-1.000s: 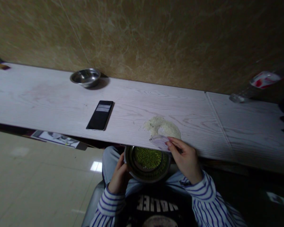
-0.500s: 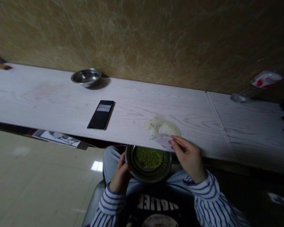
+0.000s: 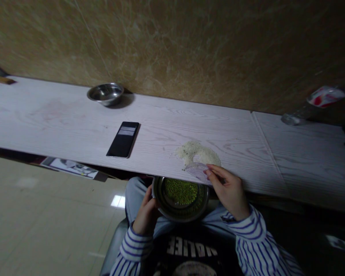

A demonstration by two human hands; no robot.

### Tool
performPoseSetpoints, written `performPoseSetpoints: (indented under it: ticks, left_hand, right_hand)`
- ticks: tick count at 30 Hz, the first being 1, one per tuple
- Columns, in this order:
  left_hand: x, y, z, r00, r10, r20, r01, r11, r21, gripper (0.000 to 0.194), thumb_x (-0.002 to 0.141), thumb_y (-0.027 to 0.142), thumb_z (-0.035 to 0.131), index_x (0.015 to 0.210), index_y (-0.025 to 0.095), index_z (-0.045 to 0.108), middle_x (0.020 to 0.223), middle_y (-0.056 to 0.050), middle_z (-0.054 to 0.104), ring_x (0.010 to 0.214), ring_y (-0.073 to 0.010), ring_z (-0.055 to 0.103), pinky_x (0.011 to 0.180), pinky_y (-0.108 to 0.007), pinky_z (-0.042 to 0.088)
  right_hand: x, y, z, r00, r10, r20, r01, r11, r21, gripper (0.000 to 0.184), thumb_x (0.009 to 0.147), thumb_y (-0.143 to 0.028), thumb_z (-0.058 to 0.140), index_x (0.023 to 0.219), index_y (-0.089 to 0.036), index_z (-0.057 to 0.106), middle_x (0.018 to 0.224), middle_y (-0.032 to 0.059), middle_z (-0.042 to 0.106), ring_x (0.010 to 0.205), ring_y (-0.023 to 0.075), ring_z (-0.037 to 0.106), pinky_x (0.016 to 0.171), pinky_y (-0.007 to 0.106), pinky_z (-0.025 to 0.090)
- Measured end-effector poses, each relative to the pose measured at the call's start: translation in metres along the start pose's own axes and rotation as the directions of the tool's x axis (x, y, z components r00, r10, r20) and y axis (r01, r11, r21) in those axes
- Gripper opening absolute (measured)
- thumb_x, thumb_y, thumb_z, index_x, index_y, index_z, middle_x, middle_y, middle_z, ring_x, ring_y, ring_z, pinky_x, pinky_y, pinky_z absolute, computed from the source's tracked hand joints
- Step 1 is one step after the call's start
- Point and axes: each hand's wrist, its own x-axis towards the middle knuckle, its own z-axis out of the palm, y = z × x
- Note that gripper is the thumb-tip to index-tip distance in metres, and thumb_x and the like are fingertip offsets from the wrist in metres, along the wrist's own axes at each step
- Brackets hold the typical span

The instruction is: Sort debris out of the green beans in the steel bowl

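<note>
My left hand [image 3: 146, 212] grips the left rim of a metal bowl [image 3: 185, 219] held over my lap, just under the counter's front edge. Green mung beans [image 3: 181, 191] cover part of its bottom. Between the thumb and fingers of my right hand [image 3: 227, 188] is a thin, translucent purplish disc [image 3: 197, 170], its kind unclear. It rests at the counter's edge, against the near side of a pile of white rice [image 3: 208, 154]. A few dark or green specks lie among the grains.
On the white wood-grain counter [image 3: 60, 130] lies a smartphone [image 3: 123, 139]. A second metal bowl [image 3: 105, 94] stands behind it near the wall. At the right, a clear plastic bottle [image 3: 313, 105] with a red and white label sits by the wall. A wooden object [image 3: 1, 80] is far left.
The right hand and the disc have shifted very slightly left. The left hand, the bowl and the rice pile look the same.
</note>
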Motion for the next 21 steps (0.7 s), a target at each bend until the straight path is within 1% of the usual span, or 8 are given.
performPoseSetpoints:
  ticks: [6,10,15,18,21]
  left_hand:
    - [0.0010,-0.0006,-0.0017,1.000,0.002,0.000,-0.002,1.000,0.009,0.064,0.058,0.014,0.062,0.122,0.021,0.056,0.074,0.000,0.066,0.062,-0.0180,0.056,0.049,-0.026,0.047]
    - [0.0001,-0.0001,-0.0010,1.000,0.000,-0.018,0.000,1.000,-0.003,0.064,0.057,0.014,0.063,0.120,0.022,0.058,0.079,-0.001,0.067,0.063,-0.0177,0.056,0.050,-0.026,0.047]
    - [-0.0003,0.0000,-0.0008,1.000,0.019,-0.002,-0.019,0.999,-0.047,0.062,0.057,0.014,0.064,0.118,0.023,0.061,0.075,0.000,0.065,0.059,-0.0148,0.052,0.051,-0.025,0.046]
    - [-0.0011,0.0014,0.0004,1.000,0.006,-0.014,-0.007,0.999,-0.037,0.062,0.058,0.014,0.063,0.119,0.024,0.060,0.069,0.002,0.061,0.056,-0.0144,0.049,0.048,-0.024,0.044]
    - [-0.0022,0.0033,0.0021,1.000,0.005,-0.026,-0.006,1.000,-0.028,0.062,0.057,0.015,0.063,0.118,0.024,0.060,0.074,0.001,0.064,0.059,-0.0160,0.052,0.048,-0.025,0.045]
  right_hand:
    - [-0.0023,-0.0024,0.0007,1.000,-0.008,0.010,0.008,1.000,-0.004,0.027,0.086,-0.037,0.064,0.101,-0.018,0.076,0.097,0.0097,0.078,0.086,0.0234,0.074,0.081,0.037,0.060]
    - [-0.0011,-0.0009,0.0030,1.000,0.013,0.017,-0.013,1.000,0.017,0.028,0.086,-0.037,0.064,0.103,-0.018,0.076,0.098,0.0100,0.078,0.087,0.0241,0.074,0.082,0.038,0.060]
    - [0.0013,0.0028,0.0011,0.999,0.044,-0.015,-0.044,0.998,0.035,0.030,0.086,-0.039,0.064,0.103,-0.017,0.075,0.097,0.0113,0.078,0.083,0.0252,0.075,0.079,0.040,0.060]
    - [-0.0003,0.0028,0.0020,0.998,0.051,-0.027,-0.050,0.998,0.039,0.030,0.086,-0.039,0.064,0.104,-0.017,0.075,0.097,0.0113,0.078,0.083,0.0254,0.075,0.079,0.041,0.060]
    - [-0.0028,0.0006,0.0065,0.999,0.038,-0.008,-0.037,0.999,0.037,0.030,0.087,-0.038,0.063,0.105,-0.018,0.075,0.097,0.0105,0.078,0.084,0.0246,0.075,0.080,0.040,0.060]
